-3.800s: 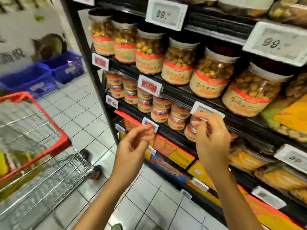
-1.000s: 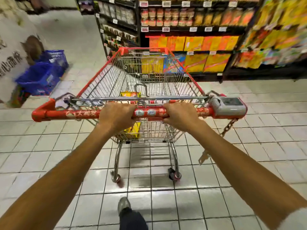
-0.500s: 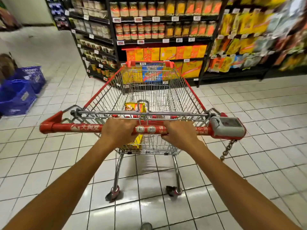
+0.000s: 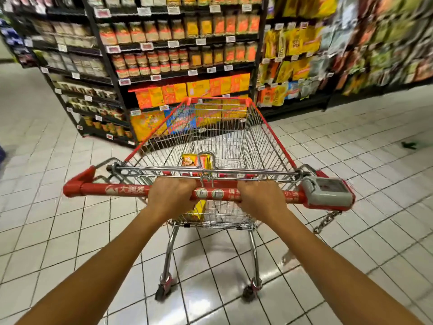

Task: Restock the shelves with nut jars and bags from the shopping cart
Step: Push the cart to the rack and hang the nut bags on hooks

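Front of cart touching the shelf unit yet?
Cannot tell. In the head view the cart's front rim overlaps the shelf unit behind it, but no floor gap or contact shows there. Both hands, left and right, grip the handle.

Red cart handle [image 4: 131, 190], silver wire basket [image 4: 234, 137], white tiled floor [image 4: 70, 219], blurred, seemingly orange-yellow shelf packs [image 4: 194, 89]

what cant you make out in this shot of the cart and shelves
Head view:
- Yellow bags in the cart: the handle and left hand cover part, count unclear.
- Shelf price tags: too small, blurred.
- Hanging packs, right: motion blur.
- Forearms: cut off by bottom edge.
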